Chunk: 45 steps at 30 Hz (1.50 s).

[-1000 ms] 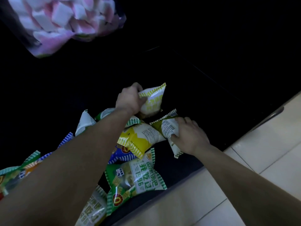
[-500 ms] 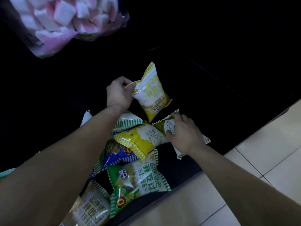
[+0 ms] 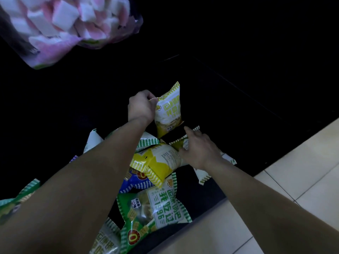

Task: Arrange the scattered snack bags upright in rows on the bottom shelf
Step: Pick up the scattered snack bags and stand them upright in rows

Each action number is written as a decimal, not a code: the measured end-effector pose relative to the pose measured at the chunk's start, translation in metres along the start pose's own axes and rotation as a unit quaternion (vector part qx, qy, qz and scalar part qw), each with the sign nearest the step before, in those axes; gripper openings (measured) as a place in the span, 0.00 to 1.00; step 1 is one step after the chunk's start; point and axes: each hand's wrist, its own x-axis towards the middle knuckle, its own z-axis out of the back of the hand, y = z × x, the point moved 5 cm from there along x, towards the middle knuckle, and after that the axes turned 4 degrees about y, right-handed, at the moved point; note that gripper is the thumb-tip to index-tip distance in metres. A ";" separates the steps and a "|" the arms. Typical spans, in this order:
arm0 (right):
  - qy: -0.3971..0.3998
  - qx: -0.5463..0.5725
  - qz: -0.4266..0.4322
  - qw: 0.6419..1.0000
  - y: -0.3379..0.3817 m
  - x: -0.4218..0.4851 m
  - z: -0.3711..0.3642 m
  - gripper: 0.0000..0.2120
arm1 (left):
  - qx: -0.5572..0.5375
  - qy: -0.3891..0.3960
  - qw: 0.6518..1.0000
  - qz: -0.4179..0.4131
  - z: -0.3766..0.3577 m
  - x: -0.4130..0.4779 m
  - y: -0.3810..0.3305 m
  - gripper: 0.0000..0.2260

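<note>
My left hand [image 3: 140,106] grips a white-and-yellow snack bag [image 3: 169,111] by its upper left corner and holds it nearly upright above the dark bottom shelf [image 3: 229,114]. My right hand [image 3: 199,148] lies on an olive-green striped bag [image 3: 178,143] just below it, fingers spread and pointing toward the held bag. A yellow bag [image 3: 157,162] lies flat against my right hand's left side. Below that lie a blue bag [image 3: 135,180] and a green bag [image 3: 156,209], heaped with several others at the left.
A large bag of pink and white marshmallows [image 3: 69,24] hangs at the upper left, on a higher level. Beige floor tiles [image 3: 293,171] run along the shelf's front edge at the right. The back of the shelf is dark and hard to read.
My left hand lifted the white-and-yellow bag off the pile and turned it from lying to nearly upright. My right hand stayed on the olive-green bag and its fingers opened out.
</note>
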 end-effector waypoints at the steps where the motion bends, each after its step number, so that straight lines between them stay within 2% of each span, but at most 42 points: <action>1: 0.006 -0.011 0.002 1.000 -0.001 0.003 0.000 0.35 | 0.011 0.007 1.000 0.001 -0.004 0.000 0.001 0.07; 4: -0.002 -0.049 0.009 0.999 -0.004 0.006 -0.004 0.31 | 0.019 0.014 1.000 0.010 -0.008 0.004 0.006 0.08; 6: -0.019 -0.073 0.008 0.997 -0.009 -0.001 -0.010 0.31 | 0.015 0.027 1.000 0.003 -0.010 0.006 0.007 0.09; 10: -0.052 -0.127 -0.011 0.991 -0.024 -0.016 -0.019 0.38 | 0.017 0.106 0.994 -0.026 -0.026 -0.001 0.014 0.25; 11: -0.060 -0.134 -0.016 0.989 -0.028 -0.019 -0.018 0.39 | 0.032 0.109 0.993 -0.035 -0.030 -0.002 0.014 0.25; 15: -0.068 -0.142 -0.029 0.987 -0.037 -0.031 -0.016 0.39 | 0.002 0.060 0.998 -0.021 -0.035 -0.004 0.003 0.16; 18: -0.068 -0.145 -0.037 0.986 -0.045 -0.041 -0.021 0.39 | 0.013 0.080 0.997 0.003 -0.049 -0.003 -0.008 0.14; 22: -0.069 -0.132 -0.063 0.987 -0.053 -0.051 -0.027 0.41 | 0.056 0.074 0.996 0.015 -0.039 -0.007 -0.012 0.25; 25: -0.058 -0.133 -0.072 0.987 -0.055 -0.055 -0.031 0.48 | 0.105 0.040 0.992 -0.059 -0.014 -0.030 -0.022 0.28; 27: -0.036 -0.119 -0.089 0.988 -0.058 -0.054 -0.036 0.54 | 0.136 0.028 0.981 -0.134 0.002 -0.055 -0.029 0.26; 30: -0.010 -0.105 -0.100 0.989 -0.060 -0.055 -0.039 0.58 | 0.140 0.051 0.974 -0.172 0.019 -0.090 -0.029 0.23; 35: -0.062 -0.077 -0.109 0.989 -0.057 -0.069 -0.030 0.56 | 0.211 0.137 0.946 -0.206 0.017 -0.138 -0.023 0.23; 38: -0.061 -0.082 -0.119 0.988 -0.060 -0.081 -0.027 0.52 | 0.263 0.199 0.919 -0.216 -0.004 -0.157 -0.019 0.26; 40: -0.036 -0.093 -0.111 0.989 -0.064 -0.091 -0.031 0.51 | 0.281 0.233 0.901 -0.234 -0.020 -0.170 -0.018 0.28; 45: 0.040 -0.068 -0.081 0.994 -0.088 -0.113 -0.056 0.57 | 0.333 0.284 0.853 -0.285 -0.048 -0.199 -0.007 0.29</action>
